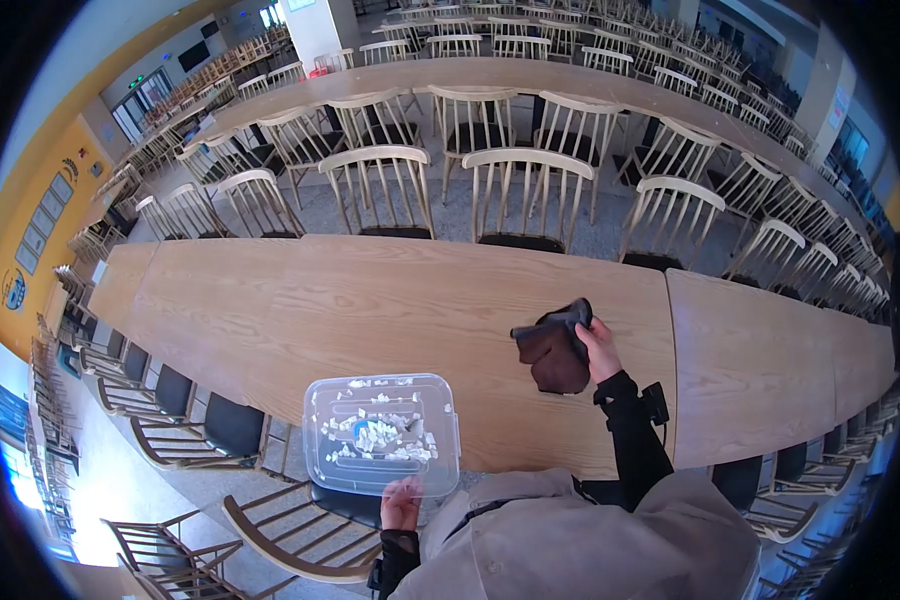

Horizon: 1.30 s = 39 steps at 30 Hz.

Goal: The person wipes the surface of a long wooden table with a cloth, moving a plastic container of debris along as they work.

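My right hand is closed on a dark brown cloth, which hangs in folds over the wooden table. At the near edge of the table, my left hand grips the near rim of a clear plastic lid. The lid is broad and shallow with rounded corners, and its near part reaches past the table edge. Scattered over it are white scraps, thickest in the middle, with a small blue patch showing among them. Part of my left hand shows through the clear plastic.
Right of the cloth, a seam divides the tabletop. A wooden chair stands close by my left arm, and another with a dark seat is left of the lid. Chairs line the far side, with a long table behind.
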{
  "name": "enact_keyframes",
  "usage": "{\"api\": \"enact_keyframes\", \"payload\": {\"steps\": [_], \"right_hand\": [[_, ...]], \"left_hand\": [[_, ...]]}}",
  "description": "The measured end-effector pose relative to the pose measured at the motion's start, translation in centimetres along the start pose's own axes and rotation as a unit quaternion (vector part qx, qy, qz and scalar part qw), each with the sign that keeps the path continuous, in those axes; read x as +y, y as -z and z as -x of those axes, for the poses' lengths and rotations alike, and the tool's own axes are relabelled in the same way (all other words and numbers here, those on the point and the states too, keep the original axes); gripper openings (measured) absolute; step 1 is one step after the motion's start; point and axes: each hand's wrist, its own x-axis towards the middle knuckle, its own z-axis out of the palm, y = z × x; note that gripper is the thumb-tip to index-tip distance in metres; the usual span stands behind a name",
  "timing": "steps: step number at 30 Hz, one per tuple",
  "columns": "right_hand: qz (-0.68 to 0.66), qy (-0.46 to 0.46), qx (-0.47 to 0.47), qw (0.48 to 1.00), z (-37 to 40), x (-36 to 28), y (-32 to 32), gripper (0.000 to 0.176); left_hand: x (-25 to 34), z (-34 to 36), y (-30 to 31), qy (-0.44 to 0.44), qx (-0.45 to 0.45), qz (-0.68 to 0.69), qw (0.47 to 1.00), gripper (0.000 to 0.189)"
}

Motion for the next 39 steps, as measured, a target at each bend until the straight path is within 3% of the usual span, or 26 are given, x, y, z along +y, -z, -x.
{"api": "enact_keyframes", "payload": {"steps": [2,4,5,7,15,18,21,26,28,30,32,34,36,39], "right_hand": [[0.023,0.012,-0.008,1.0,-0.1,-0.1,0.0,0.018],[0.347,0.08,-0.005,0.934,-0.3,-0.4,0.1,0.014],[0.347,0.08,-0.006,0.934,-0.2,-0.5,0.0,0.014],[0.517,0.147,-0.017,0.843,0.8,-3.6,-2.4,0.016],[0.596,0.259,0.06,0.758,-2.0,-10.0,-1.6,0.018],[0.58,0.201,0.094,0.784,-3.1,-13.5,-1.4,0.021],[0.56,0.243,0.106,0.784,-5.3,-14.6,0.4,0.028],[0.53,0.238,0.099,0.808,-7.1,-17.4,1.0,0.034],[0.476,0.243,0.029,0.845,-6.8,-18.2,0.0,0.034],[0.502,0.228,-0.038,0.833,-5.3,-17.8,-1.6,0.033],[0.553,0.056,-0.123,0.822,-2.6,-18.2,-5.7,0.031],[0.489,0.071,-0.193,0.848,-0.9,-13.4,-6.7,0.027],[0.484,0.153,-0.278,0.815,1.3,-7.7,-7.8,0.027],[0.481,0.044,-0.352,0.802,5.5,0.6,-9.5,0.032]], "left_hand": [[-0.1,0.0,0.2,0.005,-0.02,0.008,1.0,0.008],[0.1,0.0,0.1,-0.001,0.003,0.002,1.0,0.008],[0.2,0.0,0.1,-0.001,0.003,0.002,1.0,0.008],[0.4,0.1,-0.1,0.001,0.015,-0.009,1.0,0.007],[0.6,0.0,-0.9,-0.002,0.011,0.0,1.0,0.006],[0.7,-0.2,-1.0,-0.002,0.01,0.001,1.0,0.006],[0.9,-0.2,-1.0,-0.001,0.012,-0.001,1.0,0.006],[1.3,-0.4,-1.0,0.007,0.037,-0.017,0.999,0.006],[1.3,-0.4,-0.6,0.01,0.012,-0.009,1.0,0.006],[1.2,-0.9,0.6,0.01,-0.02,0.006,1.0,0.005],[1.3,-0.9,0.9,0.01,-0.051,0.019,0.998,0.005],[1.5,-0.5,0.0,0.004,0.003,-0.013,1.0,0.006],[1.5,-0.6,0.0,0.002,0.003,-0.008,1.0,0.008],[1.6,-0.7,-0.2,-0.007,0.013,-0.005,1.0,0.013]]}}
